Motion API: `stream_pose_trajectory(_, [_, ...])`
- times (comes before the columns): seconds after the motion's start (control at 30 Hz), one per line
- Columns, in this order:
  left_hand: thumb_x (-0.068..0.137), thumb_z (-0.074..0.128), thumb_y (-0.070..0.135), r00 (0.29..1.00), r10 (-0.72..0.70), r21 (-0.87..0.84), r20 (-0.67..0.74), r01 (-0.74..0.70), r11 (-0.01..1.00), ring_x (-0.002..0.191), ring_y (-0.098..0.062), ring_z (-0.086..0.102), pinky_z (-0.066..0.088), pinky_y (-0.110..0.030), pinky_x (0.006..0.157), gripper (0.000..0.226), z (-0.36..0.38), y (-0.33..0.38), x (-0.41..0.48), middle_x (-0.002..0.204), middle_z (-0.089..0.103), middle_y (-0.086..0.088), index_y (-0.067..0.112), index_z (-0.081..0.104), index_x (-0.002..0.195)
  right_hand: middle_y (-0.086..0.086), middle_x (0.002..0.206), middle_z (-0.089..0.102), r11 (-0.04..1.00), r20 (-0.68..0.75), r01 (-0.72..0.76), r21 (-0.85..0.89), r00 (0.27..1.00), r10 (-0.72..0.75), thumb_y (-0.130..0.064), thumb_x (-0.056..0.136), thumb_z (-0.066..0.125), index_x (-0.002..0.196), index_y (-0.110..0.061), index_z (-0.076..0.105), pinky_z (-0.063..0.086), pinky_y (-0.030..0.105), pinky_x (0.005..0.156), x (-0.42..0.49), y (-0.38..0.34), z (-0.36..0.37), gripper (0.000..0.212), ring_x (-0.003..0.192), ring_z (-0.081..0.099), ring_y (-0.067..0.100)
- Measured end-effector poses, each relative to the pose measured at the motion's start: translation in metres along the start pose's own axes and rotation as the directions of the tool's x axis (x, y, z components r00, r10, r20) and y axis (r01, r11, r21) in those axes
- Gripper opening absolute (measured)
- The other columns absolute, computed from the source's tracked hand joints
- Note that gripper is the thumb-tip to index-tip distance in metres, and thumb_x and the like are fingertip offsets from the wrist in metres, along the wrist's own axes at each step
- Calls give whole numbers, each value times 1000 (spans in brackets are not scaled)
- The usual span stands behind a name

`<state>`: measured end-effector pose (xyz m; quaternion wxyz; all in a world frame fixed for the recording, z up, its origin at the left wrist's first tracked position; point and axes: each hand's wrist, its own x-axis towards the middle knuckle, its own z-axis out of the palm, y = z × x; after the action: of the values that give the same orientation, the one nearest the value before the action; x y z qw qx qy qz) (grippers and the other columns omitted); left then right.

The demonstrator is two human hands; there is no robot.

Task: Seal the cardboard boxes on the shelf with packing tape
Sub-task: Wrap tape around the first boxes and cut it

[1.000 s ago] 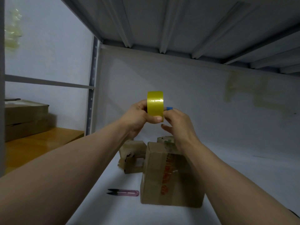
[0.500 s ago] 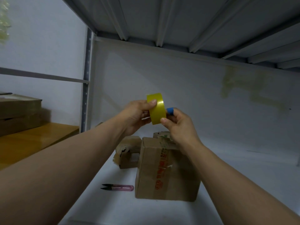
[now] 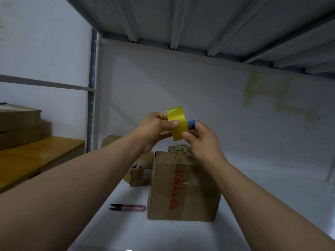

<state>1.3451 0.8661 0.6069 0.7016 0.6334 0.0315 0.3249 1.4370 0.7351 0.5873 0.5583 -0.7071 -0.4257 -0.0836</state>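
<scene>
A yellow roll of packing tape (image 3: pixel 177 122) is held up in front of me, above the boxes. My left hand (image 3: pixel 154 129) grips it from the left, thumb on its face and fingertips at its top edge. My right hand (image 3: pixel 201 140) pinches its lower right edge; one finger wears a blue cap. Below stands a brown cardboard box (image 3: pixel 183 189) with red print and a strip of tape down its top. A smaller torn cardboard box (image 3: pixel 140 173) sits behind it to the left, partly hidden by my left arm.
Pink-handled thread snips (image 3: pixel 129 207) lie on the white shelf (image 3: pixel 262 192) left of the big box. The upper shelf's metal underside (image 3: pixel 181 20) is close overhead. A grey upright post (image 3: pixel 91 91) bounds the bay; beyond it a wooden surface (image 3: pixel 36 158) bears flat cartons.
The roll has tilted, its top leaning left. My left thumb now lies across its face and my right fingers have slid to the lower edge. The view has shifted slightly.
</scene>
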Motion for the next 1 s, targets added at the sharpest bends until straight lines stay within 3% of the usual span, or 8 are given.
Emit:
stream_pose_trajectory(0.17, [86,72,-2,991,10,-33,-131,-15,999,90,-30,71,62,-37,78,29,-4,5,4,103,67,-18,1,56,111,-4,108,67,990,-26,55,-128,998,-59,-17,98,63,110,-23,60,53,35,91,1,5,-1,15,103,63,14])
stream_pose_trajectory(0.33, [84,71,-7,991,17,19,-132,-14,1000,85,-28,72,62,-33,71,25,-1,3,1,95,68,-15,-3,60,106,-4,114,67,993,51,55,-105,997,-50,-23,95,68,117,-21,52,55,26,81,-1,-1,3,27,103,65,10])
stream_pose_trajectory(0.43, [83,72,-8,992,12,19,-125,-9,1000,81,-25,73,62,-32,70,20,1,2,-2,91,70,-14,0,60,97,-4,104,70,993,6,61,-106,998,-61,-21,95,68,113,-20,52,55,29,81,-2,-1,4,24,95,67,9])
stream_pose_trajectory(0.63, [91,67,0,995,-3,6,-100,3,1000,80,-22,72,63,-29,70,6,1,7,-2,86,70,-13,-2,63,95,-6,108,66,980,-87,106,-166,989,-122,-18,94,68,115,-23,53,53,26,81,-4,-1,2,26,98,64,10])
stream_pose_trajectory(0.83, [93,65,4,976,-211,-69,-57,207,976,89,-19,69,59,-29,76,8,0,15,-3,95,70,-11,2,66,101,0,101,66,948,-149,185,-259,962,-229,-11,94,68,111,-17,53,46,17,69,-7,-3,2,23,89,62,13])
stream_pose_trajectory(0.9, [92,68,7,957,-281,-36,-66,279,959,84,-15,64,53,-26,71,2,0,19,-5,87,66,-7,7,66,92,-2,96,64,931,-155,207,-300,953,-261,-7,95,66,105,-18,51,44,9,62,-9,-3,1,21,79,58,-1])
stream_pose_trajectory(1.0, [92,67,8,926,-375,-38,-44,373,927,74,-12,60,49,-23,62,12,0,26,-7,75,61,-5,7,63,81,-3,91,61,907,-174,215,-362,940,-292,-4,96,64,104,-14,51,47,16,61,-12,-2,1,18,76,52,-10])
